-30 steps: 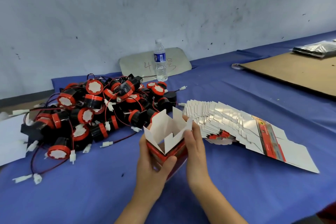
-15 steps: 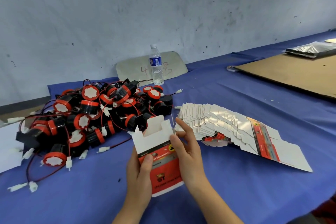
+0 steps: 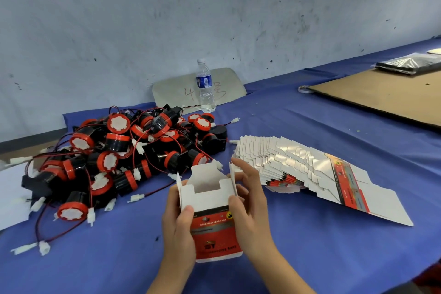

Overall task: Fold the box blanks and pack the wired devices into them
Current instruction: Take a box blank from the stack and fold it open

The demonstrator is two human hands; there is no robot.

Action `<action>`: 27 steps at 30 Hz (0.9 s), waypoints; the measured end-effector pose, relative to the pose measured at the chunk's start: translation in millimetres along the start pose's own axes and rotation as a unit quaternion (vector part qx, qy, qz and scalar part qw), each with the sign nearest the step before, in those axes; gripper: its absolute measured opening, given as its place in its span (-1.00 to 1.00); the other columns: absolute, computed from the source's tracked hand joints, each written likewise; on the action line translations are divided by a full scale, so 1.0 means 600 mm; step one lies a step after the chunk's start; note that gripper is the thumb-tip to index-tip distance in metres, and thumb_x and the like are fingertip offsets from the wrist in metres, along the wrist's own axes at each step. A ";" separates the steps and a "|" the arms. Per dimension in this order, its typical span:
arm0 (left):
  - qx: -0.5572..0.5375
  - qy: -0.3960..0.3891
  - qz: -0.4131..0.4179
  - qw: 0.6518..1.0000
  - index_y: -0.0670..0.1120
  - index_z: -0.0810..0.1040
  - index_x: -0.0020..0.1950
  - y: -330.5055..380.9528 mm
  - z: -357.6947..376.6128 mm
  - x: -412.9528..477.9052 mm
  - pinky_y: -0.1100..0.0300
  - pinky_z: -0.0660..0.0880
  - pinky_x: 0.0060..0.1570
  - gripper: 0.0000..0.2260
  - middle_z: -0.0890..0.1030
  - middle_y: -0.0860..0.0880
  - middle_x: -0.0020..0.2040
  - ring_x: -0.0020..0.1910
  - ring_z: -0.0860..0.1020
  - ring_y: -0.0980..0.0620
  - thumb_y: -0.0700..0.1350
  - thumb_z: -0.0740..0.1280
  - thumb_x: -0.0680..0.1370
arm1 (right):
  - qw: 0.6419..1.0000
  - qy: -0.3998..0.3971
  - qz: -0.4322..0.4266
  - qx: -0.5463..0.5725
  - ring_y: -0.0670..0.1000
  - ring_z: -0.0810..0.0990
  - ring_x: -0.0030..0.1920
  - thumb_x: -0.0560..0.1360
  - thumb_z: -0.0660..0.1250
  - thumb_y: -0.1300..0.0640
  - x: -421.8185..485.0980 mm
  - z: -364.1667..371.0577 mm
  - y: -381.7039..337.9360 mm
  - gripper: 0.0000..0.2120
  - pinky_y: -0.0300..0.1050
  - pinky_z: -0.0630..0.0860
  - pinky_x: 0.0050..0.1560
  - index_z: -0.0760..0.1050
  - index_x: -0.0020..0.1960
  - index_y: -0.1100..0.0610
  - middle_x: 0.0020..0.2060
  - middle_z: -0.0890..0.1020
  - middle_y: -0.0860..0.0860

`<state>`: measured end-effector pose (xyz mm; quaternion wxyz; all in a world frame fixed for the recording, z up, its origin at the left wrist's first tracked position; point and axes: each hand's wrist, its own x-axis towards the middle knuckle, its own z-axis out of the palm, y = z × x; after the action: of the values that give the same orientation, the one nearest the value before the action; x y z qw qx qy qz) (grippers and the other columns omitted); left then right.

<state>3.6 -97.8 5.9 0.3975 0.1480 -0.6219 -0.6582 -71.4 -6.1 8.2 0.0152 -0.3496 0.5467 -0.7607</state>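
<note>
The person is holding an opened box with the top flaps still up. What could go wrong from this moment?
1. The left hand and right hand grip the box by its thin walls; squeezing could crease it.
2. The wired devices lie in a tangled pile, so pulling one out may drag others along.
3. The fanned box blanks lie close beside the right hand; an elbow or wrist may scatter them.

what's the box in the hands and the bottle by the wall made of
Box: thin paperboard, seemingly; matte white inside, glossy red print outside, flaps creased sharply. Bottle: clear plastic by the look, see-through with a printed blue label and white cap.
</note>
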 end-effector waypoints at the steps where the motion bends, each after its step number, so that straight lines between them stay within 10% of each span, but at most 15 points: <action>1: -0.017 0.001 0.005 1.000 0.27 0.60 0.00 0.002 -0.001 -0.001 0.18 0.58 -0.35 -0.67 0.68 0.00 -0.06 -0.17 0.67 -0.02 -0.04 0.25 0.32 | 0.999 0.003 -0.043 -0.023 -0.05 0.60 -0.07 0.40 0.16 0.10 -0.005 0.001 -0.001 -0.54 -0.26 0.52 -0.12 0.36 0.28 -0.18 -0.03 0.57 -0.18; 9: -0.056 0.040 0.039 0.997 -0.03 0.47 0.20 -0.005 -0.007 -0.008 0.25 0.57 -0.36 -0.55 0.69 -0.02 -0.08 -0.17 0.66 0.08 -0.16 0.09 0.33 | 0.968 0.000 -0.205 -0.147 -0.10 0.55 0.01 0.45 0.22 0.19 -0.013 0.005 -0.002 -0.78 -0.21 0.55 -0.14 0.50 0.08 0.07 0.03 0.55 0.04; 18: 0.142 0.002 0.119 0.983 0.40 0.40 0.31 0.002 -0.006 -0.004 0.14 0.58 -0.09 -0.63 0.58 0.08 0.20 0.09 0.60 0.05 0.15 0.11 0.51 | 0.989 0.046 -0.079 -0.113 -0.10 0.59 -0.08 0.43 0.25 0.10 -0.008 0.005 0.001 -0.82 -0.30 0.49 -0.17 0.60 -0.15 0.13 -0.11 0.59 -0.10; 27: 0.249 -0.004 0.232 0.940 0.17 0.53 0.04 -0.009 -0.008 0.002 0.09 0.56 0.01 -0.65 0.45 0.22 0.34 0.27 0.49 0.10 0.35 0.11 0.55 | 0.997 0.066 0.006 -0.050 -0.04 0.56 -0.20 0.43 0.24 0.00 -0.003 0.005 0.000 -0.74 -0.32 0.43 -0.17 0.55 -0.27 0.16 -0.26 0.57 -0.07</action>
<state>4.3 -102.2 0.0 0.4872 0.0915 -0.7844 -0.3728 -68.3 -7.9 7.9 -0.0335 -0.2961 0.5858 -0.7537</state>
